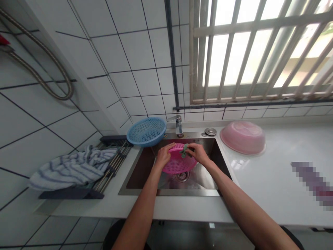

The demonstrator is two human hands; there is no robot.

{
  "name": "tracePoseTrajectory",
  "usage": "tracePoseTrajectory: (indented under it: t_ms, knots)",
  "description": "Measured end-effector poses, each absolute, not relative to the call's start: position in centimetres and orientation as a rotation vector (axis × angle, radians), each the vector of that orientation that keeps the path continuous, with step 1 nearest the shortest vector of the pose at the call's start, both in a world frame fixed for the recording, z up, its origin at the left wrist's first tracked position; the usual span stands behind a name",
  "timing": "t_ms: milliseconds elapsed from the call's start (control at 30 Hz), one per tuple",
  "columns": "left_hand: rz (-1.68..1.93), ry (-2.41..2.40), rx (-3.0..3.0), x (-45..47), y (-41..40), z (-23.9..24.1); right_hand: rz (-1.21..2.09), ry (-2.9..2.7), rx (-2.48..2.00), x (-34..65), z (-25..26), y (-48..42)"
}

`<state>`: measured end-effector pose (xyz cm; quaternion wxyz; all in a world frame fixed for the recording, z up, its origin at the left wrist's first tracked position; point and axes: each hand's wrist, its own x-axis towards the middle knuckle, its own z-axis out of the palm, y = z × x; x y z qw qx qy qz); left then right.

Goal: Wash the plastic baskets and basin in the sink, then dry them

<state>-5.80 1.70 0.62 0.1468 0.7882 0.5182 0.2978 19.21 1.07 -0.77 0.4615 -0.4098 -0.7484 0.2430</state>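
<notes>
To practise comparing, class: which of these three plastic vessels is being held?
The bright pink basket, at the sink: the left hand holds its rim, the right hand a green cloth. Neither hand touches the blue basket or pale pink basin.

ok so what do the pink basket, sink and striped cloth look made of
Pink basket: likely plastic, smooth, brightly coloured, with many small holes. Sink: metal, probably stainless steel, grey with soft reflections. Striped cloth: fabric, matt, lying in loose folds; fibre unclear.
</notes>
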Motion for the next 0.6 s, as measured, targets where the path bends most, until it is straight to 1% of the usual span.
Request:
tracePoseTrajectory:
  t_ms: [133,200,400,467,600]
  knots:
    - [0.717,1.413,2.282,-4.0,1.6,0.0,0.553,-1.891,-0.925,17.7,-0.5,0.2]
    - [0.714,1.403,2.279,-3.5,1.5,0.0,0.527,-1.905,-0.915,17.2,-0.3,0.0]
    - [0.934,1.539,2.206,-5.8,1.6,0.8,0.703,-1.716,-1.019,19.4,-0.9,1.2]
    - [0.951,1.553,2.189,-6.0,1.5,0.8,0.715,-1.682,-1.061,20.2,-1.1,1.5]
    - [0.753,1.485,2.251,-4.2,1.2,0.2,0.657,-1.804,-1.008,19.6,-0.8,0.7]
